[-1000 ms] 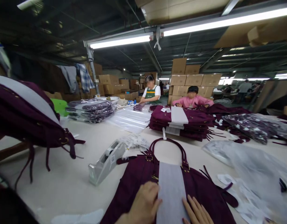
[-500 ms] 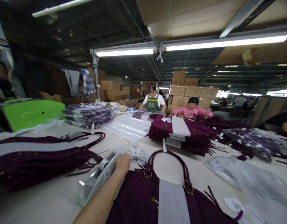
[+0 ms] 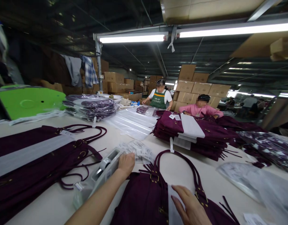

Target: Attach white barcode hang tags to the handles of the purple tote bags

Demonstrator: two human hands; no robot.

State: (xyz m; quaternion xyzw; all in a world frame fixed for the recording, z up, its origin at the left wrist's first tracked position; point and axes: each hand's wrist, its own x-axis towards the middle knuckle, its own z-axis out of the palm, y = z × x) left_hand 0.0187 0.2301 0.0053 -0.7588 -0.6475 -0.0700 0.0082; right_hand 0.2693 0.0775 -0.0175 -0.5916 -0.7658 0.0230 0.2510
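A dark purple handbag [image 3: 144,197] with looped handles and a white paper band lies flat on the table in front of me. My right hand [image 3: 189,206] rests open, palm down, on the band near the handle base. My left hand [image 3: 126,163] is stretched forward to the grey tape dispenser [image 3: 97,176] beside the bag, with its fingers curled at the dispenser's top; whether they hold tape is hidden. A heap of small white tags [image 3: 138,150] lies just beyond that hand.
A stack of the same purple bags [image 3: 29,159] lies at the left, another stack [image 3: 197,132] ahead. Bagged bags [image 3: 92,107], clear plastic sleeves [image 3: 132,122] and a green board [image 3: 29,101] sit farther back. Two people [image 3: 159,95] work across the table; cartons stand behind.
My left hand left the bag's band and reached to the tape dispenser, staying there. My right hand dropped out of view, then returned onto the band. The purple stack at left settled on the table.
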